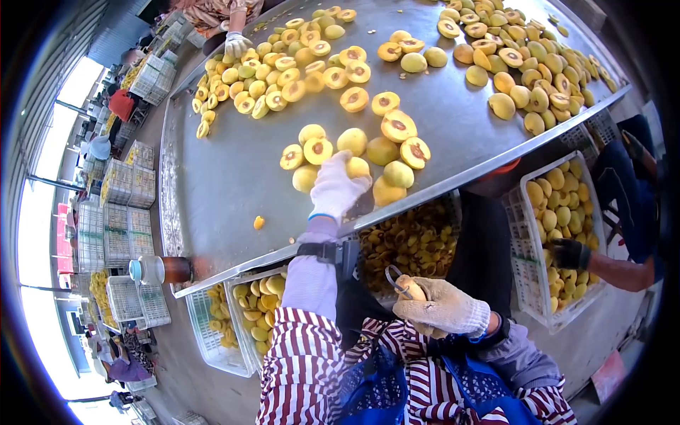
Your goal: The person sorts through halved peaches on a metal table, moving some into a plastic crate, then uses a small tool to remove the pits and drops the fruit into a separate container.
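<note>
My left hand (pixel 338 188), in a white glove, reaches over the metal table (pixel 234 184). Its fingers curl around a yellow peach (pixel 358 168) at the near edge of a small cluster. Several halves there lie cut face up, such as the peach half (pixel 398 125) with its brown centre showing. Close to my body, my right hand (pixel 446 309), in a beige glove, is wrapped around the handle of a pitting tool (pixel 409 287) with a curved metal loop at its end. Part of the handle is hidden by the fingers.
Larger peach piles (pixel 273 78) lie farther back and right. A co-worker's gloved hand (pixel 236 46) is at the far edge; another's dark glove (pixel 571 253) touches a peach crate (pixel 559 212). Below the table are scraps (pixel 411 244) and crates (pixel 244 319). A jar (pixel 159 270) stands left.
</note>
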`<action>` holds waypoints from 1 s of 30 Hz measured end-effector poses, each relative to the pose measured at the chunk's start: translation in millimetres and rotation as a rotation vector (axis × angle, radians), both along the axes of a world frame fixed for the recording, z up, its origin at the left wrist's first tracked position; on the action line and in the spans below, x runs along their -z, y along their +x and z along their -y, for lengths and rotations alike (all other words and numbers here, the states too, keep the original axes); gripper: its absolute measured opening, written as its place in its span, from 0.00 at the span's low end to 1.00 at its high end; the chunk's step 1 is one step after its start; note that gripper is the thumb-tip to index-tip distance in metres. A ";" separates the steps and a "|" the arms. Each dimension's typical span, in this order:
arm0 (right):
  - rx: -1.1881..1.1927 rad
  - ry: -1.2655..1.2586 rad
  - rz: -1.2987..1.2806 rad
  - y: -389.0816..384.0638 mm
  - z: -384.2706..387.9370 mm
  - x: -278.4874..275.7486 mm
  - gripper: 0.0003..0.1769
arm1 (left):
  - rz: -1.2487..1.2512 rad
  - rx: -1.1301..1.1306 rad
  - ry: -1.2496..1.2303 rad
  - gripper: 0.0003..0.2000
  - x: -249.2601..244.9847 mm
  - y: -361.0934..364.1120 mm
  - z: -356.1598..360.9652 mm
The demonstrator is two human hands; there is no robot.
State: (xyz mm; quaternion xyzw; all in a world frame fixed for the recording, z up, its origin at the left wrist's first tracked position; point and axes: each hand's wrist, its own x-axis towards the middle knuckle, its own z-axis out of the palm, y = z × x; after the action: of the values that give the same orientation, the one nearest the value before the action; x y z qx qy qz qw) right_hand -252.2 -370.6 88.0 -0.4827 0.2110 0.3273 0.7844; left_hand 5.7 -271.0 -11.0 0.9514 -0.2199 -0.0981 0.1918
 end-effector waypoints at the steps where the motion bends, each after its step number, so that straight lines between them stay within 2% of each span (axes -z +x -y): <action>1: 0.034 -0.031 0.023 0.1 0.5 -0.7 0.21 | -0.308 -0.101 -0.273 0.30 -3.9 0.1 -6.5; 2: 0.051 -0.067 0.026 0.2 2.4 -1.6 0.21 | -0.617 -0.203 -0.542 0.29 -8.4 -5.2 -14.8; 4: 0.085 -0.136 0.033 2.4 7.4 -3.1 0.22 | -1.137 -0.233 -1.305 0.28 -1.8 -25.0 -34.5; 5: 0.131 -0.155 0.065 2.9 7.4 -3.2 0.21 | -1.128 -0.184 -1.367 0.30 -7.2 -41.6 -37.4; 6: 0.181 -0.204 0.129 5.6 3.8 0.5 0.13 | -1.115 -0.136 -1.433 0.31 -18.8 -61.6 -36.7; 7: 0.168 -0.298 0.186 7.5 2.9 4.6 0.14 | -1.112 -0.126 -1.414 0.33 -28.9 -78.0 -38.3; 8: 0.154 -0.392 0.242 9.0 2.1 8.2 0.16 | -1.234 -0.181 -1.481 0.34 -29.6 -90.6 -40.5; 11: 0.071 -0.633 0.308 12.1 -0.8 14.3 0.19 | -1.115 -0.265 -1.481 0.36 -34.6 -125.0 -37.4; 14: 0.121 -0.714 0.340 10.9 -6.2 11.3 0.20 | -0.942 -0.276 -1.463 0.36 -40.4 -145.6 -33.3; 18: 0.040 -0.869 0.339 8.6 -9.8 8.6 0.22 | -0.817 -0.246 -1.426 0.35 -68.2 -164.9 -29.2; 21: -0.002 -0.864 0.335 5.3 -12.5 7.8 0.23 | -0.823 -0.250 -1.491 0.34 -76.2 -175.5 -26.6; 24: 0.037 -0.851 0.453 -0.4 -17.1 16.6 0.20 | -0.800 -0.237 -1.518 0.32 -82.6 -183.5 -25.0; 27: 0.061 -0.501 0.334 3.8 -11.7 5.4 0.15 | -0.502 -0.149 -1.485 0.29 -83.3 -191.5 -19.8; 30: 0.098 -0.296 0.287 2.0 -9.2 1.9 0.17 | -0.460 -0.072 -1.326 0.26 -80.2 -183.6 -28.6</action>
State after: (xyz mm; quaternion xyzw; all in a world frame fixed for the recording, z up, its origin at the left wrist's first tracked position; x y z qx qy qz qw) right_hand -250.2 -361.3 86.1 -0.6236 0.1662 0.1819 0.7419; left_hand -177.9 -242.4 69.2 0.5956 -0.1558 -0.1356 0.7763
